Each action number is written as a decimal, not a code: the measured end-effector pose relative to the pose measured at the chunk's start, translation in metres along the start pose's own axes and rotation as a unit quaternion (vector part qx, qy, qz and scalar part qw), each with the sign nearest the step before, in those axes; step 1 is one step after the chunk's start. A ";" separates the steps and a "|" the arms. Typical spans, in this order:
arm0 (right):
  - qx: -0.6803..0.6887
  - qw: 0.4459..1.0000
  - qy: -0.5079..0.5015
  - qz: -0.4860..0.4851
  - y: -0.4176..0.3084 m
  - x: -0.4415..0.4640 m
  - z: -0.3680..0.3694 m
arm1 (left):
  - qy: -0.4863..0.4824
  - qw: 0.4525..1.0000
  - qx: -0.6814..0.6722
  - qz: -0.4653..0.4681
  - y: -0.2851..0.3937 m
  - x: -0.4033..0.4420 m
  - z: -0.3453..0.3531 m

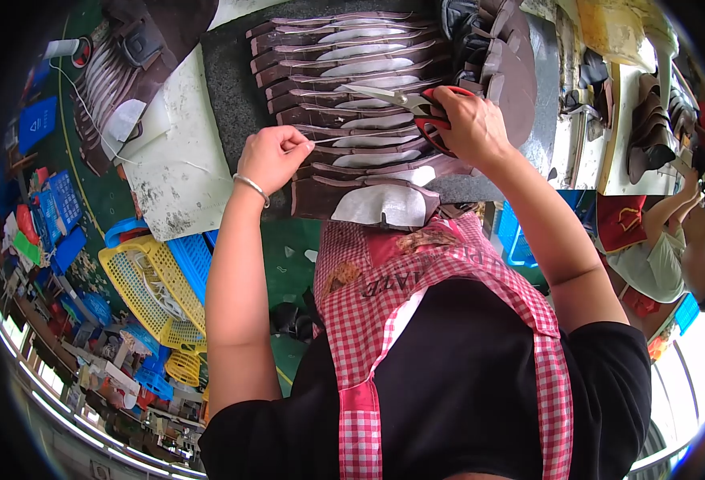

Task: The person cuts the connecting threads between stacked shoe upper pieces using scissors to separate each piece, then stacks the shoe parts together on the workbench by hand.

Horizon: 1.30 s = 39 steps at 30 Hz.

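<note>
My left hand [272, 164] is closed in a pinch, a thin white thread [328, 141] showing at its fingertips. In my right hand [478, 128] is a pair of scissors [403, 98] with red and black handles. Their blades point left, over a row of overlapping dark brown leather-like pieces [288, 78] with white patches. The piece nearest me shows a large white patch [380, 206]. Both hands are just above this row. At its right lies a stack of brown rounded pieces [514, 76], partly behind my right hand.
A dark slab [228, 88] lies under the pieces. Further left, another fanned bundle of brown pieces [100, 88] rests by a whitish board [172, 192]. Yellow baskets [140, 280] stand below on the green floor. Another person [648, 260] is at the right.
</note>
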State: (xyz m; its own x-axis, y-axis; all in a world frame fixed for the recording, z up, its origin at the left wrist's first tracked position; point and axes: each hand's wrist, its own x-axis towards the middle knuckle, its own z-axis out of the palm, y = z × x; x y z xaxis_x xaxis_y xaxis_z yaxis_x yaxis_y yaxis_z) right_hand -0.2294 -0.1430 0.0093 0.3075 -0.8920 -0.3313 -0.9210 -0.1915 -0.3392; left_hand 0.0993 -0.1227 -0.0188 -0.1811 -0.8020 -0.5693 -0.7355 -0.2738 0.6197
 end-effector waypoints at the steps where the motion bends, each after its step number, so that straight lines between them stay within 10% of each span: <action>1: -0.014 1.000 -0.012 0.007 -0.001 0.002 0.000 | 0.016 1.000 0.015 -0.001 0.002 0.003 -0.001; 11: -0.071 0.987 0.077 -0.124 -0.022 0.005 -0.018 | 0.075 0.968 0.214 -0.106 0.018 0.013 -0.004; 19: -0.172 0.956 0.011 -0.237 -0.065 0.033 0.001 | 0.054 0.998 -0.030 -0.016 -0.022 -0.001 -0.002; 26: -0.085 0.986 -0.033 -0.138 -0.071 0.029 -0.023 | 0.066 0.993 -0.098 -0.015 -0.014 -0.014 0.003; 31: 0.385 0.911 -0.148 -0.003 -0.043 0.011 -0.007 | -0.043 0.967 -0.243 0.071 0.062 -0.037 0.043; 39: 0.165 0.986 0.013 0.008 0.008 -0.028 -0.012 | 0.009 0.995 -0.046 0.086 0.035 -0.037 0.042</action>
State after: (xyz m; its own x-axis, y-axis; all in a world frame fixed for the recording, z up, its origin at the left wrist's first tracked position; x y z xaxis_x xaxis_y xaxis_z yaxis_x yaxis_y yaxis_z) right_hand -0.2480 -0.1241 0.0271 0.2841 -0.9049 -0.3169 -0.7967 -0.0388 -0.6031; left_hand 0.0529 -0.0803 0.0005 -0.2868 -0.8498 -0.4422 -0.6323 -0.1789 0.7538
